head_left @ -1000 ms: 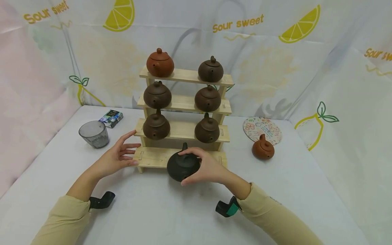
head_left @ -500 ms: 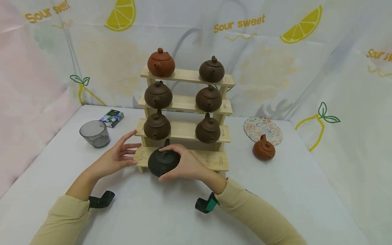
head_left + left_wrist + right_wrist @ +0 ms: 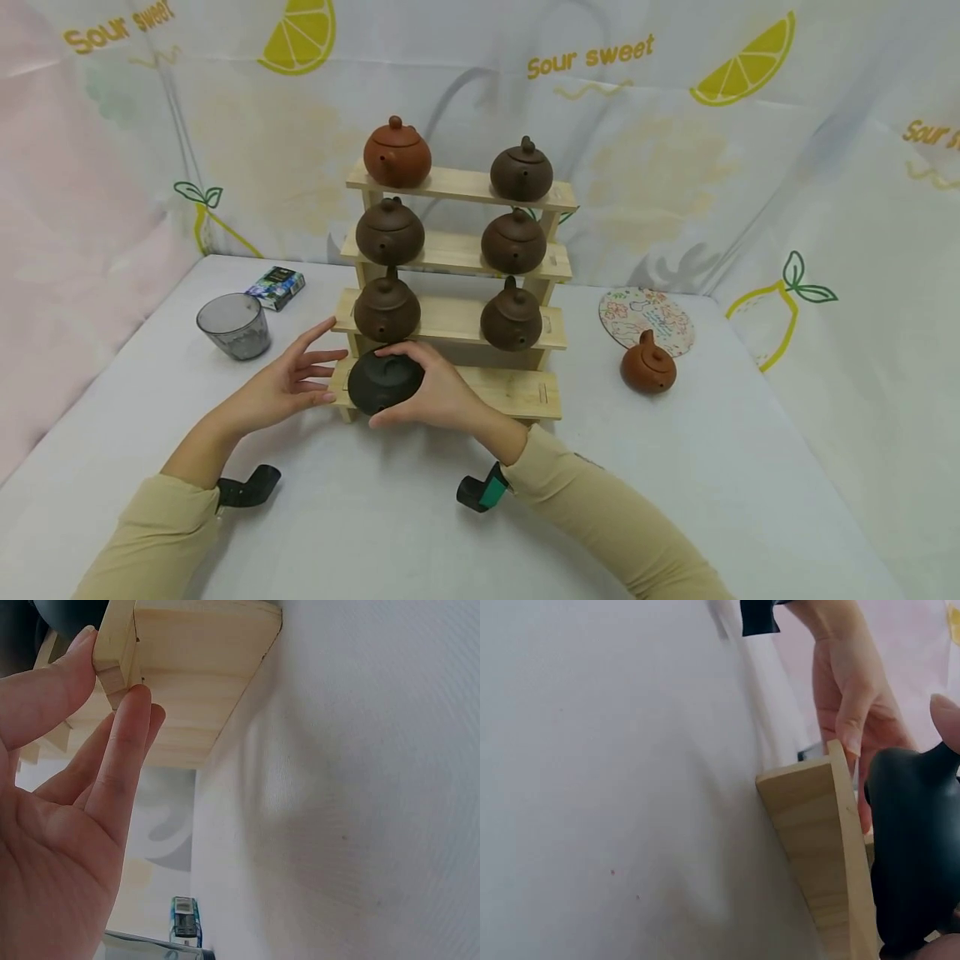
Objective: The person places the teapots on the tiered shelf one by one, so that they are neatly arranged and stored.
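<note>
My right hand point(image 3: 442, 396) grips a black teapot point(image 3: 381, 383) at the left end of the lowest step of a wooden display rack point(image 3: 510, 390). The right wrist view has the teapot's dark side point(image 3: 911, 847) close to the step's board point(image 3: 847, 847); contact underneath is hard to tell. My left hand point(image 3: 281, 387) is at the rack's left side. Up close in the left wrist view, the thumb and fingertips of that hand point(image 3: 67, 787) pinch the end of a board point(image 3: 120, 652). A dark brown teapot point(image 3: 387, 312) sits on the step just above the black one.
More teapots stand in pairs on the upper steps, including an orange-brown teapot point(image 3: 397, 156) at top left. A grey glass cup point(image 3: 234, 327) and a small box point(image 3: 276, 287) lie left. Rightward are a round patterned mat point(image 3: 645, 317) and a reddish teapot point(image 3: 648, 367).
My right hand has carried the black teapot leftward along the lowest step, from its middle to its left end. The left hand has stayed at the rack's side.
</note>
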`<state>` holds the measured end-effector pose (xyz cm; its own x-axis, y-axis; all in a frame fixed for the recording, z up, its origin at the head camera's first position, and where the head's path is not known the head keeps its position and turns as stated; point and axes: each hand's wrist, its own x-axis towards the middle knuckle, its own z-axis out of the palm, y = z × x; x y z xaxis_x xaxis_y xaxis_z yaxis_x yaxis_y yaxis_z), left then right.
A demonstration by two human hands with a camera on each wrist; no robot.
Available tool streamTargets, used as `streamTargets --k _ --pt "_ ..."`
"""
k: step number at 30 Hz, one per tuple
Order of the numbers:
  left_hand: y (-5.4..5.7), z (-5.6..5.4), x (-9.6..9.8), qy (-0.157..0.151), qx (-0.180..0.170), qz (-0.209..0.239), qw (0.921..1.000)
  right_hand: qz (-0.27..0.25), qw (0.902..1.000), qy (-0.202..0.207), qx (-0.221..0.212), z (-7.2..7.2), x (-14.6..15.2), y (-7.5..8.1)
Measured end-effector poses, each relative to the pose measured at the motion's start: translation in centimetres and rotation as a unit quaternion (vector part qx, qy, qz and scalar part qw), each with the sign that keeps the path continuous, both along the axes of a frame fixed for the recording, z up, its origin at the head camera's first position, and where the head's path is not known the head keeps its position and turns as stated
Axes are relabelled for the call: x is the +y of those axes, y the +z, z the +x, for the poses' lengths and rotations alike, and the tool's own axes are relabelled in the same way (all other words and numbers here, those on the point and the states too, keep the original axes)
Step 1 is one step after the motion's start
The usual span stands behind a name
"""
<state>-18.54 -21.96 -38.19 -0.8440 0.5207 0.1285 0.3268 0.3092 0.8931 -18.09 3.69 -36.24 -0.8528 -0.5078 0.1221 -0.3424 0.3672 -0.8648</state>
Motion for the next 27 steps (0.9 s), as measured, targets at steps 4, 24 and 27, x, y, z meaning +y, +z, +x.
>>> streamTargets --k 4,24,27 --pt "0.0 0.0 0.0 -0.004 -0.001 0.002 1.0 0.01 0.9999 -0.009 0.01 0.1 -0.4 -0.1" --pt "-0.2 -0.1 0.1 -0.008 -0.006 0.016 0.9998 -0.002 0.9996 0.003 0.027 0.3 0.2 -0.2" --pt "-0.3 0.0 0.0 -0.005 -0.005 0.014 0.9999 -0.032 0.999 0.014 0.027 0.5 1.0 -0.1"
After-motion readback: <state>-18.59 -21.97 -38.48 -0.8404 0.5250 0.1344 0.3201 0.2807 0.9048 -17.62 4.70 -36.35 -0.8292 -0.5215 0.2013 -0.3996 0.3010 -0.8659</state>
